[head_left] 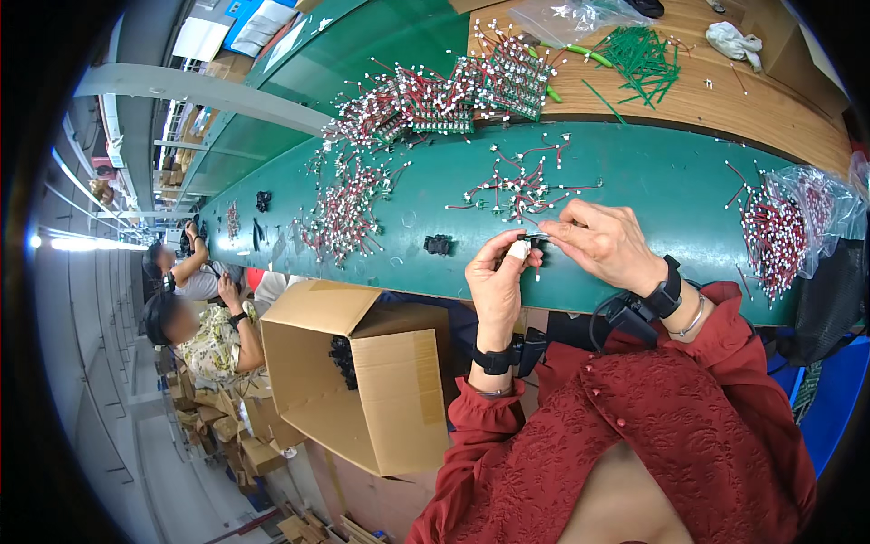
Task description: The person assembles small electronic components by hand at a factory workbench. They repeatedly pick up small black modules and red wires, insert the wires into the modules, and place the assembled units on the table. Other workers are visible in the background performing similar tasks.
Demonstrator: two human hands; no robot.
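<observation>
Both hands meet just above the near edge of the green tabletop (pixel 634 181). The left hand (pixel 497 276), with a pale wrap on one fingertip, is closed in a pinch around a small dark connector piece (pixel 535 238). The right hand (pixel 605 243) pinches the same piece from the right side, fingers drawn together at its tip. A thin wire seems to hang from it, though at this size that is hard to tell.

The piece looks very light and stiff, probably moulded plastic, small enough to slip from a loose grip. A fingertip pinch on its flat sides should hold it best. The thin red leads on such parts would bend and snag easily, so they are better left free than gripped.

Just beyond the hands lies a loose scatter of red wires with white ends (pixel 521 186). A denser pile of the same (pixel 349 213) sits further left, and a bagged bundle (pixel 779 236) lies at the right. A single black clip (pixel 439 244) rests left of the hands. An open cardboard box (pixel 381 399) stands below the tabletop edge.
</observation>
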